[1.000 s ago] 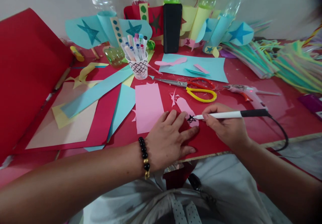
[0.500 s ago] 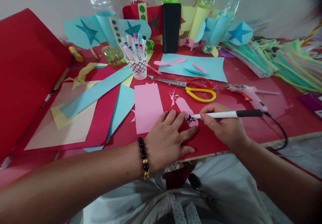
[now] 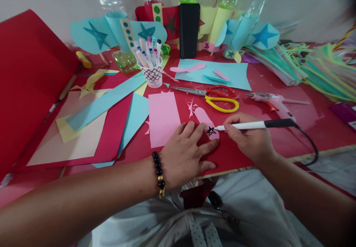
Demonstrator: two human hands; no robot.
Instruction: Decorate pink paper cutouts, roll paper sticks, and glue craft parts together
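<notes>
My left hand (image 3: pixel 191 149) lies flat with fingers spread, its fingertips pressing the edge of a small round-ended pink paper strip (image 3: pixel 202 116) against the red tabletop. A black star outline (image 3: pixel 211 130) is drawn near the strip's lower end. My right hand (image 3: pixel 249 136) is closed round a white marker (image 3: pixel 241 126) with a black rear end; its tip is at the star's right side. Just left of my left hand's fingers lies a pink paper rectangle (image 3: pixel 164 117). Scissors (image 3: pixel 214 96) with red and yellow handles rest beyond the strip.
A pink glue gun (image 3: pixel 274 102) with its cord lies right of the scissors. A patterned cup (image 3: pixel 152 77) of markers stands behind. A black phone (image 3: pixel 189 32) stands upright before decorated bottles. Coloured sheets (image 3: pixel 69 143) are spread at left; pipe cleaners (image 3: pixel 322 73) are heaped at right.
The marker and my right hand have shifted slightly to the right, and the tip has moved to the star's right point. My left hand has stayed in place.
</notes>
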